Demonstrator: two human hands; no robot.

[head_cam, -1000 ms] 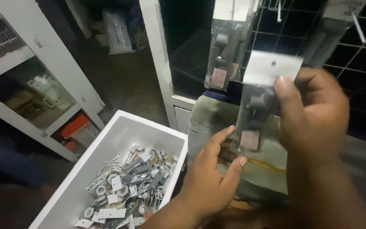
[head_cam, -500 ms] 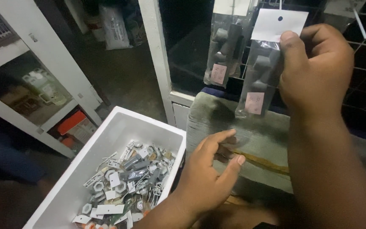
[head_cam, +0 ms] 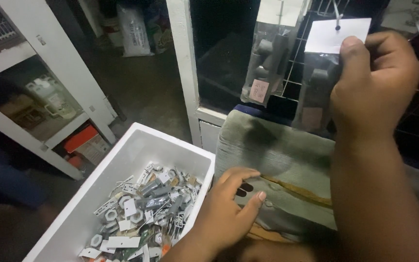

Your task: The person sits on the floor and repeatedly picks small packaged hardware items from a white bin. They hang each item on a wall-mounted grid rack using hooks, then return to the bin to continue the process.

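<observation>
A clear plastic packet with a white header card (head_cam: pixel 336 35) is held up at the far right against a dark wire display grid (head_cam: pixel 415 123), its punched hole level with a thin white peg (head_cam: pixel 336 10); whether the card is already threaded onto the peg cannot be told. One like packet (head_cam: pixel 267 58) is already hung just to its left, so the hanging appears partly done, while a white foam box (head_cam: pixel 136 145) at the near left is seen to hold a large heap of small packeted hardware pieces (head_cam: pixel 144 213). The right hand (head_cam: pixel 374 82) is closed on the raised packet, the thumb pressed on the lower edge of the header card and the fingers curled behind it. The left hand (head_cam: pixel 229 211) holds nothing: it is laid loosely open, fingers a little spread, on a grey-green cushion (head_cam: pixel 277 160) just beside the box's right wall. A white shelf unit (head_cam: pixel 49 97) with stored goods is seen at the far left, well apart from both hands.
</observation>
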